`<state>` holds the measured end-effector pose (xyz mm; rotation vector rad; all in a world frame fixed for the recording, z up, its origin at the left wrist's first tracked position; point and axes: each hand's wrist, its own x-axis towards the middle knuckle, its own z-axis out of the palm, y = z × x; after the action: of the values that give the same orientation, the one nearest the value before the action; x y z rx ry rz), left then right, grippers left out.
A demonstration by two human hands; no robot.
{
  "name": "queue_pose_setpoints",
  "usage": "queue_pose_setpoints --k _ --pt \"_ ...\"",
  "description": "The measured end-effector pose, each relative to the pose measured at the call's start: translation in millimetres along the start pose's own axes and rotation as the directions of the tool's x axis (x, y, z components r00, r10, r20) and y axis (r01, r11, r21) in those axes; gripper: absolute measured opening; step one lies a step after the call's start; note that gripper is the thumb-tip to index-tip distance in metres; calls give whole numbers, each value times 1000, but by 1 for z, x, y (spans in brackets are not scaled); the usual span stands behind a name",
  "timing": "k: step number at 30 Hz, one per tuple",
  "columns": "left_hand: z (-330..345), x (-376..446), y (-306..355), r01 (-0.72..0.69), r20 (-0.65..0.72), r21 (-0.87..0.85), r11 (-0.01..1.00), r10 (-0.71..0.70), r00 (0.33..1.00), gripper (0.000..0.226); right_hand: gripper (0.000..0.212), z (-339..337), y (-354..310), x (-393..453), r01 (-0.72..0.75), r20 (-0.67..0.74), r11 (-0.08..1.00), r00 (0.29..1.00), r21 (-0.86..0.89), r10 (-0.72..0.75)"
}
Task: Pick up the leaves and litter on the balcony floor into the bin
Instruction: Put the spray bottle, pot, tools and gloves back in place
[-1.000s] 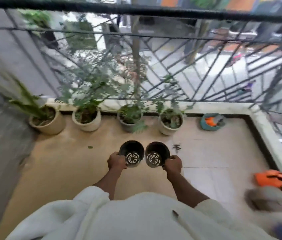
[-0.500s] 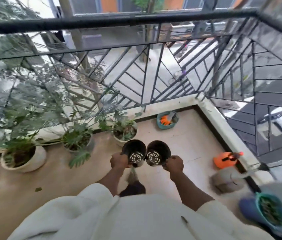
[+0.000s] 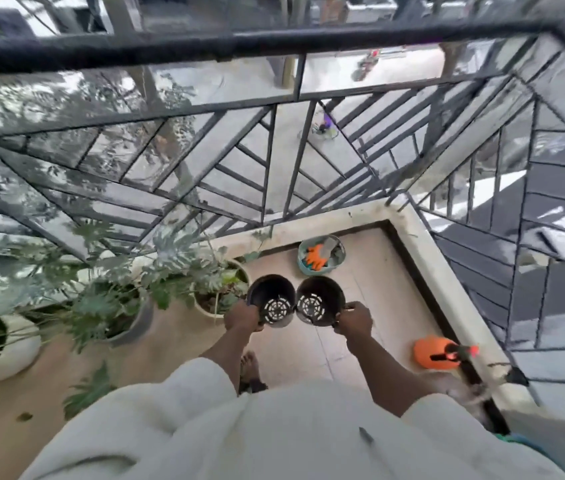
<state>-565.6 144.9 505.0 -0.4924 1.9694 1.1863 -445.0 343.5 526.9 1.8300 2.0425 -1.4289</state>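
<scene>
I hold two empty black plastic nursery pots side by side in front of me, their slotted bottoms showing. My left hand (image 3: 242, 317) grips the rim of the left pot (image 3: 270, 299). My right hand (image 3: 354, 318) pinches the rim of the right pot (image 3: 319, 299). The two pots touch each other. A small green leaf (image 3: 24, 416) lies on the tan floor at the lower left. No bin can be made out for certain.
Potted plants (image 3: 215, 289) line the railing (image 3: 274, 46) on the left. A teal bowl (image 3: 321, 255) with an orange glove sits in the corner. An orange spray bottle (image 3: 435, 353) lies by the right kerb. My bare foot (image 3: 250, 367) stands below the pots.
My view has swung right and moved closer to the railing corner. Both hands keep the same hold on the pots. The plants have slid to the left of the frame.
</scene>
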Motion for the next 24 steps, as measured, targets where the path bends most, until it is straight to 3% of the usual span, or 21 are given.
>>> queue_pose_setpoints --k 4,6,11,15,19,24 --pt "21 25 19 52 -91 67 996 -46 995 24 17 -2 -29 43 15 39 996 999 -89 -11" --pt "35 47 22 76 -188 87 993 -59 980 10 23 3 -33 76 27 98 982 995 -185 -8" --pt "79 92 24 179 -321 65 982 -149 935 10 10 38 -25 191 19 198 962 979 -272 37" --pt "120 152 22 282 -349 -31 959 -274 896 14 14 75 -30 269 33 283 931 956 -364 77" --pt "159 231 0 334 -349 -180 925 -377 858 21 4 127 -17 346 38 292 930 953 -365 76" --pt "203 358 -53 375 -361 -244 894 -443 821 32 22 207 7 420 21 313 930 944 -367 103"
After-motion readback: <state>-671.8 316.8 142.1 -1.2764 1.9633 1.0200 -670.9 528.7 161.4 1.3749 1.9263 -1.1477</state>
